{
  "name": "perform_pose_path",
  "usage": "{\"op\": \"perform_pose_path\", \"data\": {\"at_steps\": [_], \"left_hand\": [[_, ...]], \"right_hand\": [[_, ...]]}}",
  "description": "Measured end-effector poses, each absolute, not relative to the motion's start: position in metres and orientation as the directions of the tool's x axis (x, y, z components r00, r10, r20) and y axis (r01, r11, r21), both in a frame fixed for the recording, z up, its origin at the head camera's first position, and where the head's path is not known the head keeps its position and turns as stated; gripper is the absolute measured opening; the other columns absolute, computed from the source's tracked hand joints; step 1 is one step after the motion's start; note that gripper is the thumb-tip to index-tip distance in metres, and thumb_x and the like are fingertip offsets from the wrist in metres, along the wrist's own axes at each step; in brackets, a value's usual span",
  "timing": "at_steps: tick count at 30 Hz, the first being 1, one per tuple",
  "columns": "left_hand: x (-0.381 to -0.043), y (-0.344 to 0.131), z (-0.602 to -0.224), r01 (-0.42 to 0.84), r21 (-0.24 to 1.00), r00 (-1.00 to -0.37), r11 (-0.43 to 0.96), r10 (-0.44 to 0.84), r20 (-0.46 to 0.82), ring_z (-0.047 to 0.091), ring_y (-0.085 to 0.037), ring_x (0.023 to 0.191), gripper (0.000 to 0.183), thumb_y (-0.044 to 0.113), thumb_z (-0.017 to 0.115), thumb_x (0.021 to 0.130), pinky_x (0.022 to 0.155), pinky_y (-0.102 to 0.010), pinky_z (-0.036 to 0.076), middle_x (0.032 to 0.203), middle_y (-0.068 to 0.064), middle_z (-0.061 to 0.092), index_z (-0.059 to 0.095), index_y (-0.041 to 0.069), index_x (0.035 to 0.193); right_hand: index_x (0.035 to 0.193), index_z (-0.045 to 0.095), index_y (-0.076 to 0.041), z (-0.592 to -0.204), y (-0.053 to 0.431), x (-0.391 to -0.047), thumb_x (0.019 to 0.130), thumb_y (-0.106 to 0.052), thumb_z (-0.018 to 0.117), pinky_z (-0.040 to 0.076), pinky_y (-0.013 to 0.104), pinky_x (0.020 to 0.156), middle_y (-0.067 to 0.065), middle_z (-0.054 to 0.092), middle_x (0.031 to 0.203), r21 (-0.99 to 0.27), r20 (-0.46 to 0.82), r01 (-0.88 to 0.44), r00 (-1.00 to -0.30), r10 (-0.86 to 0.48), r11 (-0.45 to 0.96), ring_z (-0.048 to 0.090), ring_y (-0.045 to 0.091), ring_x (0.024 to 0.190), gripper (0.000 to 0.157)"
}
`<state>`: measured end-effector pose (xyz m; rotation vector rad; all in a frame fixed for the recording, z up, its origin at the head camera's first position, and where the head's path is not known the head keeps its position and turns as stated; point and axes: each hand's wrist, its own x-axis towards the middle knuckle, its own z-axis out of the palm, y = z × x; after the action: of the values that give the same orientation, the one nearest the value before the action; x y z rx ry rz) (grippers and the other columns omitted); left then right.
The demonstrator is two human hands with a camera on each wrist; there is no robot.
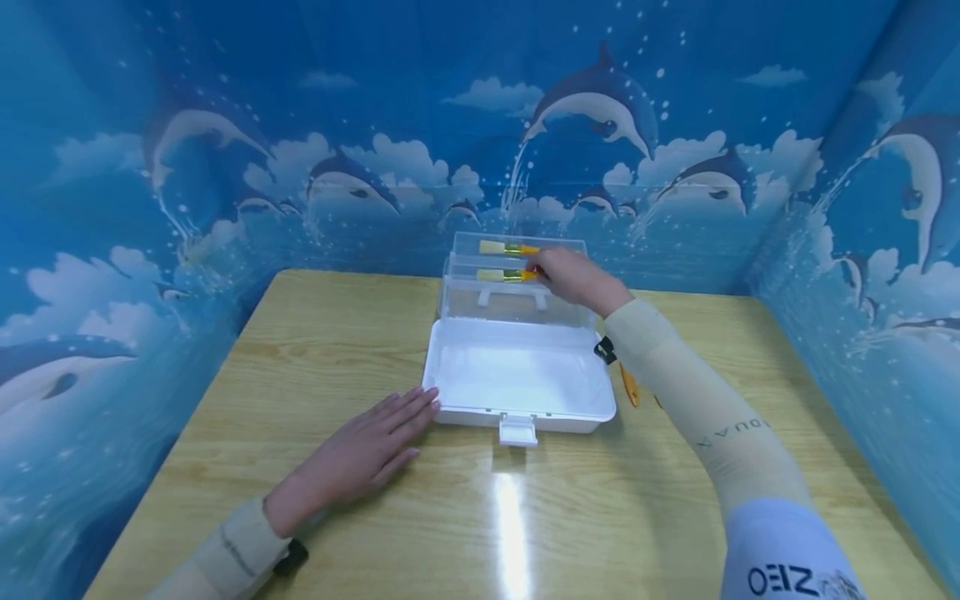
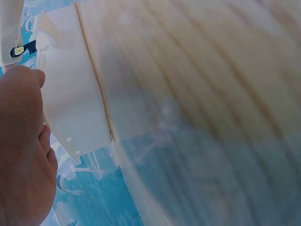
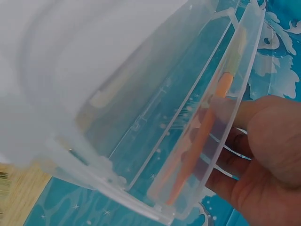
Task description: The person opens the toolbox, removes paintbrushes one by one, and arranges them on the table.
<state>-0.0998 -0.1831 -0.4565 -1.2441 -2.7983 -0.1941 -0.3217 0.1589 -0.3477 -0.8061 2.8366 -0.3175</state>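
Observation:
A white plastic box (image 1: pixel 517 367) stands open on the table, its clear tiered trays (image 1: pixel 461 292) raised at the back. My right hand (image 1: pixel 573 277) reaches to the trays with curled fingers and pinches an orange-handled paintbrush (image 3: pixel 200 136); clear tray plastic partly covers the fingertips. In the head view, one pale-bristled paintbrush (image 1: pixel 502 248) shows at the upper tray. Below it appears a second brush shape (image 1: pixel 501 275); whether this is a reflection, I cannot tell. My left hand (image 1: pixel 363 450) lies with straight fingers, fingertips touching the box's front left corner.
Orange brush handles (image 1: pixel 630 386) lie on the wooden table (image 1: pixel 337 333) right of the box, partly hidden by my right arm. A white latch (image 1: pixel 517 430) hangs at the box's front. Dolphin-printed blue cloth (image 1: pixel 405 83) walls the back and sides.

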Motion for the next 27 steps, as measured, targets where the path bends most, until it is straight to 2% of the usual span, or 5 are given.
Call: {"op": "perform_pose_path", "data": {"at_steps": [15,27], "left_hand": [[-0.100,-0.184,-0.458,0.749,0.093,-0.662,0.656,0.736,0.143,0.018,-0.023,0.156,0.063,0.033,0.048,0.107,0.127,-0.044,0.021,0.170,-0.004,0.016,0.024,0.011,0.162],[-0.100,-0.184,-0.457,0.751,0.075,-0.660,0.656,0.739,0.136,0.019,-0.022,0.156,0.064,0.035,0.048,0.108,0.127,-0.043,0.021,0.171,-0.003,0.016,0.023,0.012,0.162]], "right_hand": [[0.136,0.062,-0.005,-0.351,0.163,-0.318,0.107,-0.010,0.052,0.053,0.045,0.107,0.014,0.065,0.132,-0.238,-0.038,-0.550,-0.818,-0.574,0.800,0.060,0.029,0.124,0.031],[0.136,0.062,-0.006,-0.345,0.164,-0.308,0.106,-0.009,0.054,0.055,0.044,0.104,0.013,0.064,0.132,-0.286,-0.008,-0.527,-0.834,-0.552,0.800,0.061,0.028,0.121,0.032]]}}
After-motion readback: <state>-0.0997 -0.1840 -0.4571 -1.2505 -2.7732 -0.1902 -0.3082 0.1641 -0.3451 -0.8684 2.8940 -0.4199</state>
